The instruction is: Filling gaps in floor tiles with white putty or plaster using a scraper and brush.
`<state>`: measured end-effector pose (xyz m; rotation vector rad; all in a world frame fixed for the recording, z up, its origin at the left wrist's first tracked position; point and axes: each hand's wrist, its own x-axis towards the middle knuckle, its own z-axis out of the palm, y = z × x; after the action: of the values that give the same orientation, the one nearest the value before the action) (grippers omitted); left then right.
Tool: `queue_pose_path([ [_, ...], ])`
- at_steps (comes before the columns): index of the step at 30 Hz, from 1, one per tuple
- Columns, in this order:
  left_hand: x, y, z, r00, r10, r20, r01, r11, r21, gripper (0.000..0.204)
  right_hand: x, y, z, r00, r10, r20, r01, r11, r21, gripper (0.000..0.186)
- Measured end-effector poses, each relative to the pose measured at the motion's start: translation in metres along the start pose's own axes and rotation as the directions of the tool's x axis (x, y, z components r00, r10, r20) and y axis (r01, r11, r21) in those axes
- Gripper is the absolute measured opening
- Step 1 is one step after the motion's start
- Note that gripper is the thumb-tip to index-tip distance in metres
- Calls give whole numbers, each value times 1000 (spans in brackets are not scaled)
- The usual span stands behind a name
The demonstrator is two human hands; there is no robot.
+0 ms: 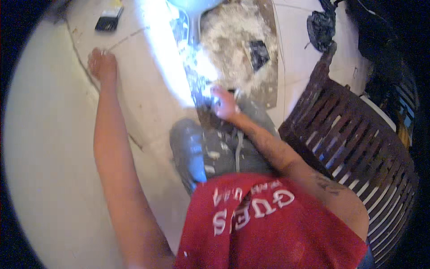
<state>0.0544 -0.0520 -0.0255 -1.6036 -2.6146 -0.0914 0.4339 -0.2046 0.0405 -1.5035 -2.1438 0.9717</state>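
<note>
My left hand (pixel 103 65) is at the far left on the pale floor, beside the foot of the wall, its fingers curled in. Nothing shows in it. My right hand (pixel 225 104) is low in front of my knees, at the near end of a brown board (pixel 272 85) smeared with white powdery stuff. Its fingers are bent together around something small, blurred and washed out by glare. A dark edge shows beside the knuckles. Farther up the board lies a black, white-speckled flat piece (pixel 258 54).
A pale wall (pixel 49 148) runs along my left. Beyond my left hand lies a black flat thing (pixel 109 20) with a yellowish end. A bright light strip (pixel 163 54) crosses the floor near a bluish-grey object (pixel 197 5). To the right stand a dark slatted wooden chair (pixel 345 125) and a black bundle (pixel 320 31).
</note>
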Motion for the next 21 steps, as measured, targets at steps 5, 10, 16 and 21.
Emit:
queue_pose_path([
  [5,-96,-52,-59,957,284,-52,-273,949,160,35,-24,-14,-63,972,1,-235,21,995,94,42],
  [10,-325,35,-73,918,-79,389,179,957,-227,42,-127,86,-168,834,309,-456,-350,937,-5,39],
  [16,-417,-44,-113,470,-84,878,-126,979,161,35,-161,138,-179,747,627,-220,-627,775,77,36],
  [21,-442,-22,-181,562,-64,825,-20,996,91,33,-167,213,-167,846,440,-301,-405,897,176,31],
])
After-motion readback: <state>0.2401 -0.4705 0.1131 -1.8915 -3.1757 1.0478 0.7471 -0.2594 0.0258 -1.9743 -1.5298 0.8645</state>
